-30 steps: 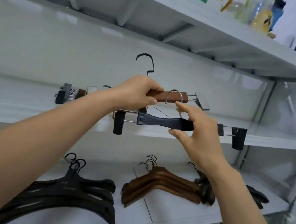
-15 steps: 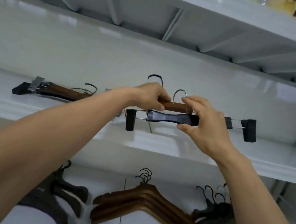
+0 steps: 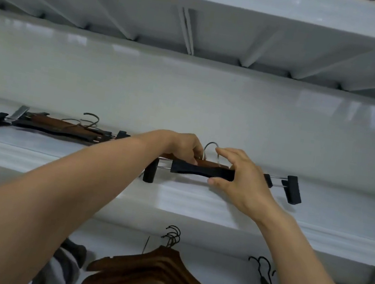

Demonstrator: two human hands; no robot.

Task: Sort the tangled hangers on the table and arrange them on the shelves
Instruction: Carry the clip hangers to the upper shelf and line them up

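**Two clip hangers at the middle shelf**

The black clip hanger (image 3: pixel 201 170) is level, right at the middle shelf (image 3: pixel 196 206), with its end clips hanging down to the surface; contact is hard to call. Tucked just behind it is a brown clip hanger (image 3: pixel 212 164), silver hook (image 3: pixel 211 144) standing up. The right hand (image 3: pixel 241 179) pinches the black bar, thumb under, fingers over. The left hand (image 3: pixel 181 147) curls onto the brown one. A stack of clip hangers (image 3: pixel 62 126) lies well to the left, and there are wooden hangers (image 3: pixel 154 273) on the shelf below.
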